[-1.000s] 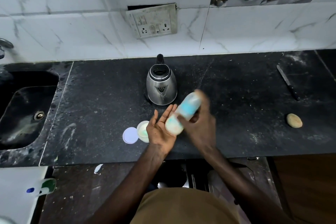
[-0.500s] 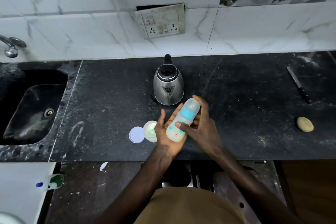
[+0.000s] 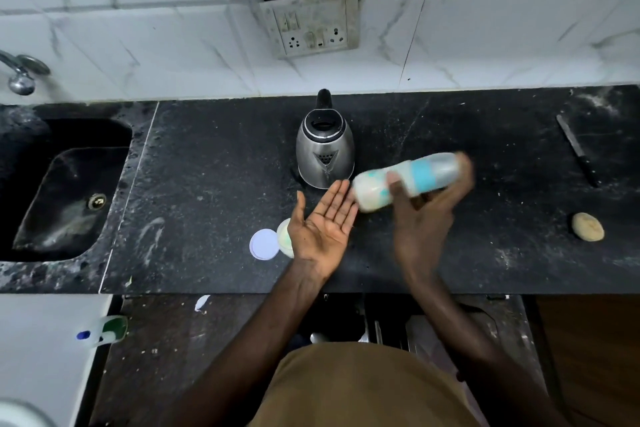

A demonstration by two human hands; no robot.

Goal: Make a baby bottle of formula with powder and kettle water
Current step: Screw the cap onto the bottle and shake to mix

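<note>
Head view: your right hand (image 3: 422, 218) has swung the baby bottle (image 3: 372, 189) off your flat, empty left hand (image 3: 322, 222), fingers (image 3: 396, 185) curled round it, above the worktop (image 3: 207, 184) before the kettle (image 3: 325, 152); mixing looks underway.

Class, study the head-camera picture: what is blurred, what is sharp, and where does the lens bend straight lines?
Head view: baby bottle and the right hand gripping it are motion-blurred; kettle and open left hand are sharp; wall tile lines bow toward the edges.
</note>
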